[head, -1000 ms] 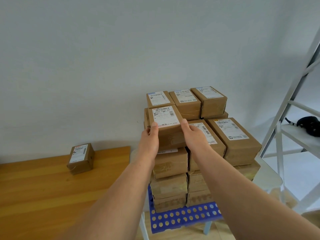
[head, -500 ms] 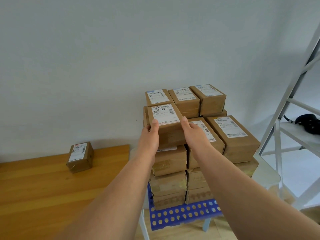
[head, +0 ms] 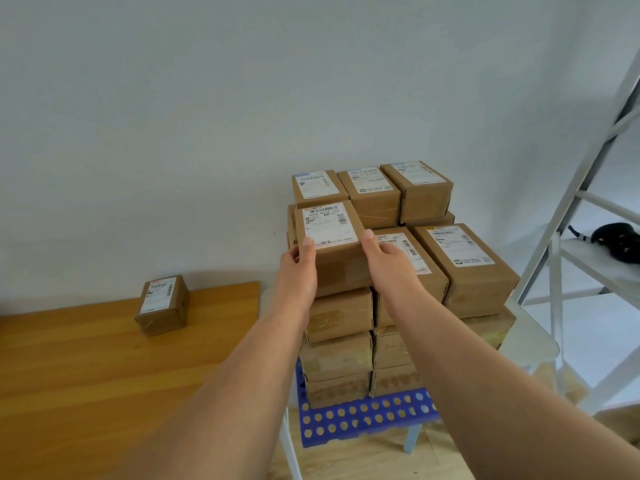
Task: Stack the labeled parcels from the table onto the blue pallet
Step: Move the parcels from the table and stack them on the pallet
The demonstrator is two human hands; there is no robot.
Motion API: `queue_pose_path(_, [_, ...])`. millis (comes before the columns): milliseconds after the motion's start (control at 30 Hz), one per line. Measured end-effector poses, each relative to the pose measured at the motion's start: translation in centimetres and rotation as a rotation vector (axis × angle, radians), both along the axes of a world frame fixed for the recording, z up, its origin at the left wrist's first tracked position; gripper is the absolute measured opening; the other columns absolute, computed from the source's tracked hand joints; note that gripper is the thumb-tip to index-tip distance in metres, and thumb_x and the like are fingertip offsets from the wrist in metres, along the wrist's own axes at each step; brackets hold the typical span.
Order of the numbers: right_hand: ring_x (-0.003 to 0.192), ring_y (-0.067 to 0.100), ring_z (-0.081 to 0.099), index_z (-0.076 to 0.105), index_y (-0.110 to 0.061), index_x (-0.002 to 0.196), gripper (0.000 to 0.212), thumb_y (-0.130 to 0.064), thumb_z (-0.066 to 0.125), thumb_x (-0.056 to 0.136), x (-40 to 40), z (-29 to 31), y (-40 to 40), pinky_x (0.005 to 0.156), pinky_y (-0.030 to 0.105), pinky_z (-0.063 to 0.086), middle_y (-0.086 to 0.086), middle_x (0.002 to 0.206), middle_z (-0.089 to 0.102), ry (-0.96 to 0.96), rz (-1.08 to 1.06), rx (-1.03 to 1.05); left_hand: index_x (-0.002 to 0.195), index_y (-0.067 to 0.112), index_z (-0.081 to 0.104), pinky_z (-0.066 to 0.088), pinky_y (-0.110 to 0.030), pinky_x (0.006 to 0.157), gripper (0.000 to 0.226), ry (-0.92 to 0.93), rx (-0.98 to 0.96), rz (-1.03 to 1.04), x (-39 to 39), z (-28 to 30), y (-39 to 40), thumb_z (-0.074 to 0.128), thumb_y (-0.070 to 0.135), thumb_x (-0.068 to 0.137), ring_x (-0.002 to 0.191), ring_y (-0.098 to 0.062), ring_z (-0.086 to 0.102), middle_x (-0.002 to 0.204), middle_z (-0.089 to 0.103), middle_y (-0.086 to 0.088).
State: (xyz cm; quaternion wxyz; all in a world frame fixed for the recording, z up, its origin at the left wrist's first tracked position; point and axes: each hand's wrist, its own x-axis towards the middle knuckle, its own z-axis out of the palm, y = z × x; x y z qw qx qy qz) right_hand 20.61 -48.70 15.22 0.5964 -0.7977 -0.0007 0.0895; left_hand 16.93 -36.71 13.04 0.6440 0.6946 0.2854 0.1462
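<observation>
At frame centre, the left hand [head: 298, 268] and right hand [head: 386, 263] are still gripping the labeled parcel [head: 332, 244], fingers curled round its sides, settling it onto the stack on the blue pallet [head: 363, 419], while one last parcel [head: 162, 304] is waiting on the wooden table [head: 104, 358].

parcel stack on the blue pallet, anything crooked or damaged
Nothing is badly off. The parcel gripped by the left hand and right hand sits above its front-row neighbours, at the stack's front left. Lower boxes show wrinkled tape, no visible tears. One parcel remains on the wooden table.
</observation>
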Motion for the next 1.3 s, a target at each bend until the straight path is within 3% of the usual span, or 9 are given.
queue_pose_path(367, [0.096, 0.015, 0.045, 0.047, -0.020, 0.140, 0.057, -0.057, 0.034, 0.099, 0.2, 0.2, -0.6, 0.080, 0.032, 0.036, -0.003, 0.109, 0.049, -0.011, -0.002, 0.019, 0.139, 0.025, 0.040, 0.042, -0.044, 0.104, 0.060, -0.019, 0.032, 0.019, -0.3, 0.4, -0.2, 0.031, 0.065, 0.095, 0.121, -0.021, 0.049, 0.129, 0.054, 0.004])
queue_pose_path(467, [0.100, 0.015, 0.047, 0.048, -0.020, 0.140, 0.057, -0.056, 0.031, 0.100, 1.0, 1.2, -0.9, 0.082, 0.033, 0.037, 0.000, 0.122, 0.056, -0.063, 0.003, -0.002, 0.133, 0.026, 0.050, 0.043, -0.032, 0.090, 0.058, -0.045, 0.120, 0.019, 0.3, 1.8, 0.4, 0.025, 0.064, 0.096, 0.113, -0.016, 0.053, 0.123, 0.059, 0.005])
queue_pose_path(533, [0.108, 0.018, 0.049, 0.046, -0.020, 0.142, 0.057, -0.056, 0.029, 0.100, 1.4, 2.3, -1.0, 0.088, 0.035, 0.039, 0.002, 0.133, 0.055, -0.100, 0.031, -0.035, 0.118, 0.024, 0.057, 0.040, -0.023, 0.073, 0.053, -0.059, 0.185, -0.003, 0.9, 3.3, 0.9, 0.022, 0.059, 0.099, 0.097, -0.010, 0.056, 0.109, 0.062, 0.007])
queue_pose_path(600, [0.114, 0.019, 0.050, 0.045, -0.018, 0.143, 0.057, -0.054, 0.028, 0.102, 2.1, 3.6, -0.9, 0.094, 0.036, 0.038, 0.003, 0.138, 0.053, -0.129, 0.071, -0.044, 0.107, 0.023, 0.056, 0.036, -0.024, 0.068, 0.045, -0.077, 0.205, -0.031, 1.7, 4.7, 1.3, 0.020, 0.051, 0.103, 0.079, -0.006, 0.050, 0.095, 0.056, 0.008])
queue_pose_path(700, [0.109, 0.017, 0.047, 0.044, -0.015, 0.143, 0.058, -0.053, 0.026, 0.103, 3.8, 5.1, -0.5, 0.093, 0.034, 0.036, 0.006, 0.140, 0.051, -0.155, 0.123, -0.073, 0.128, 0.015, 0.055, 0.033, -0.026, 0.082, 0.051, -0.098, 0.196, -0.072, 3.3, 5.7, 2.3, 0.022, 0.047, 0.105, 0.088, -0.011, 0.046, 0.108, 0.058, -0.001])
queue_pose_path(800, [0.131, 0.025, 0.041, 0.037, -0.014, 0.148, 0.064, -0.056, 0.021, 0.102, 6.2, 5.9, 0.4, 0.105, 0.040, 0.032, 0.008, 0.149, 0.043, -0.128, 0.154, -0.145, 0.138, 0.010, 0.047, 0.032, -0.027, 0.088, 0.056, -0.078, 0.138, -0.093, 5.0, 5.9, 3.5, 0.026, 0.048, 0.104, 0.110, -0.019, 0.048, 0.137, 0.053, -0.009])
queue_pose_path(933, [0.135, 0.026, 0.041, 0.039, -0.015, 0.148, 0.072, -0.064, 0.020, 0.098, 9.0, 6.2, 2.1, 0.114, 0.045, 0.029, 0.008, 0.148, 0.044, -0.081, 0.171, -0.175, 0.138, 0.016, 0.048, 0.035, -0.028, 0.085, 0.053, -0.074, 0.086, -0.160, 7.0, 6.1, 4.7, 0.026, 0.050, 0.103, 0.101, -0.013, 0.050, 0.116, 0.056, 0.001])
queue_pose_path(1133, [0.126, 0.026, 0.048, 0.046, -0.010, 0.142, 0.073, -0.061, 0.016, 0.099, 11.5, 6.1, 4.0, 0.111, 0.046, 0.035, 0.011, 0.142, 0.050, -0.066, 0.203, -0.241, 0.139, 0.020, 0.048, 0.036, -0.025, 0.079, 0.054, -0.059, 0.079, -0.229, 8.6, 5.7, 5.5, 0.023, 0.051, 0.103, 0.087, -0.006, 0.043, 0.130, 0.056, -0.002])
queue_pose_path(1300, [0.125, 0.025, 0.050, 0.045, -0.015, 0.144, 0.081, -0.071, 0.018, 0.093, 12.4, 5.4, 5.0, 0.109, 0.046, 0.037, 0.008, 0.142, 0.051, -0.045, 0.177, -0.235, 0.136, 0.024, 0.052, 0.036, -0.014, 0.060, 0.054, -0.032, 0.068, -0.247, 9.4, 5.2, 6.2, 0.021, 0.053, 0.103, 0.071, 0.004, 0.050, 0.103, 0.060, 0.009])
